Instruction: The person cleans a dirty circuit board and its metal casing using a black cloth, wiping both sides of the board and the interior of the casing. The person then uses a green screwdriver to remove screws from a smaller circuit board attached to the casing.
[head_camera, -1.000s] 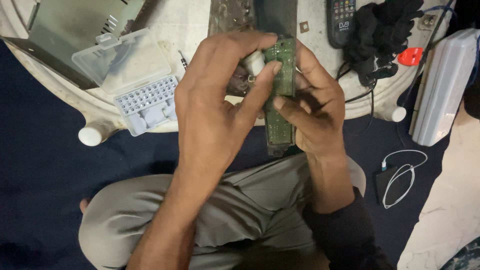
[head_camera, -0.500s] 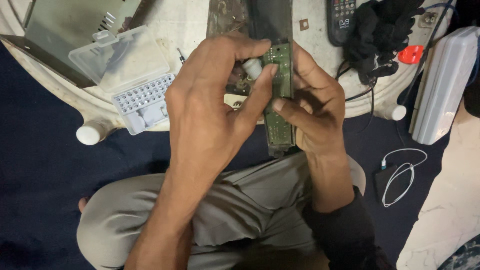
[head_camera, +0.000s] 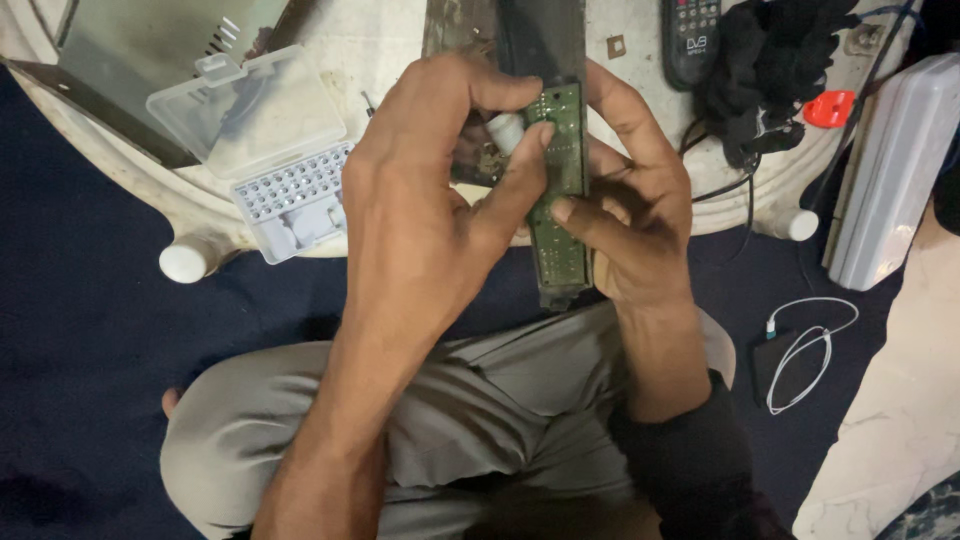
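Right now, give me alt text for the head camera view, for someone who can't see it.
Two bare hands hold a narrow green circuit board over the person's lap: the right hand grips it while the left hand presses a small white piece against it. An open clear plastic case lies on the round table behind.

matt green circuit board (head_camera: 562, 180); clear glossy plastic case (head_camera: 262, 130); rough, stained white table (head_camera: 380, 60).

Green circuit board (head_camera: 560, 190), small white cylinder (head_camera: 505, 132) against it. Clear plastic bit case (head_camera: 262, 150), grey insert. Black remote (head_camera: 690, 40), black gloves (head_camera: 775, 70), red cap (head_camera: 828, 108), white cable (head_camera: 805, 350). Cream desk (head_camera: 640, 40), navy floor (head_camera: 80, 380), grey trousers (head_camera: 470, 410).
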